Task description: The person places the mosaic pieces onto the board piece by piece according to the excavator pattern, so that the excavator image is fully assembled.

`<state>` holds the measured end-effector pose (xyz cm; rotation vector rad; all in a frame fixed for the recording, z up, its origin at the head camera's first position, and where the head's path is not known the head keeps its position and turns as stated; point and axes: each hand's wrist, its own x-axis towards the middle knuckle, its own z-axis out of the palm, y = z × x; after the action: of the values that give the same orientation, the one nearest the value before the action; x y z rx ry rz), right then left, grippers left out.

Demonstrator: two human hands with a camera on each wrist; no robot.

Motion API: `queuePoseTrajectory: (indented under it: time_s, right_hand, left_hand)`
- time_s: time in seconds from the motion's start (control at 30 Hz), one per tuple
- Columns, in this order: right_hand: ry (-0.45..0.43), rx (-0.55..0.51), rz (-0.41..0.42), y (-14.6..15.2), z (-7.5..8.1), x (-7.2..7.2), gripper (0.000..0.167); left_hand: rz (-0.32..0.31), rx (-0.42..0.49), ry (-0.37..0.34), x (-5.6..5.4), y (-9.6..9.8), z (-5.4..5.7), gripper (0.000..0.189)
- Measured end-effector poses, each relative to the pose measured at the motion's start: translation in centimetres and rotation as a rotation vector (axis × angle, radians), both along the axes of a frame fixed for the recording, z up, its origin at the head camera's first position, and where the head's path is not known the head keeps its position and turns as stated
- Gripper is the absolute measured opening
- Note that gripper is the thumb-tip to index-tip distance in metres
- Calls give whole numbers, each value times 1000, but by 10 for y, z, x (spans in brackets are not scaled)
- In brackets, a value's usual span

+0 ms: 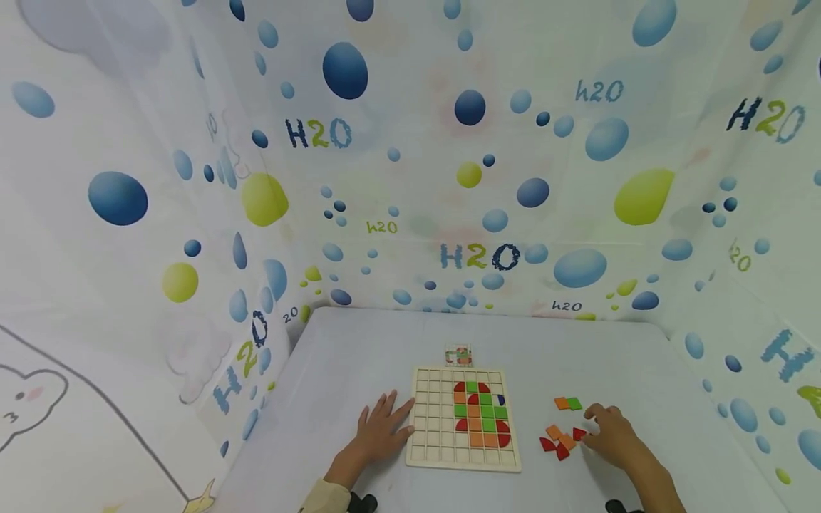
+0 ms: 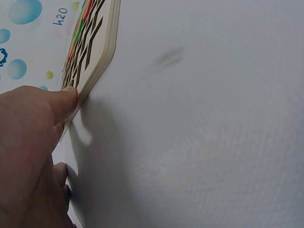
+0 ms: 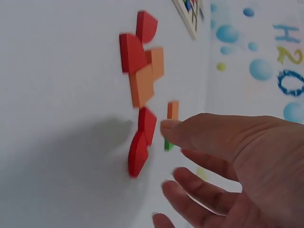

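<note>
My left hand (image 1: 383,431) lies with spread fingers at the left side of a wooden grid board (image 1: 426,457). In the left wrist view its thumb presses the edge of the board (image 2: 97,71). Red, green and orange tiles, plus a dark blue piece (image 1: 500,400), fill part of the board's right half. My right hand (image 1: 612,436) hovers by the loose pieces to the right, thumb and fingers apart, nothing between them in the right wrist view. Nearest to it are red quarter-round pieces (image 3: 147,126); orange tiles (image 3: 142,85) and more red ones lie beyond.
A small picture card (image 1: 458,355) lies just behind the board on the white tabletop (image 1: 359,356). An orange tile (image 1: 561,403) and a green tile (image 1: 574,404) sit side by side farther back. A curtain (image 1: 410,178) printed with bubbles surrounds the table.
</note>
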<state>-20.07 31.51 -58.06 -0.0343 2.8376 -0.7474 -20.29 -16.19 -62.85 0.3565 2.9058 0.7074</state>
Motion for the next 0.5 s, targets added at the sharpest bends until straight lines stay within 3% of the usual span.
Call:
queuePoseTrajectory:
  time_s: [0.17, 0.37, 0.5]
  right_hand:
    - [-103, -31, -3, 13, -10, 3, 28]
    - [-79, -45, -21, 12, -17, 6, 18]
    - [-78, -13, -55, 14, -14, 8, 26]
  left_hand:
    - [8, 54, 7, 5, 1, 7, 59]
    - [2, 50, -7, 9, 3, 15, 59]
    - [7, 36, -11, 8, 4, 17, 58]
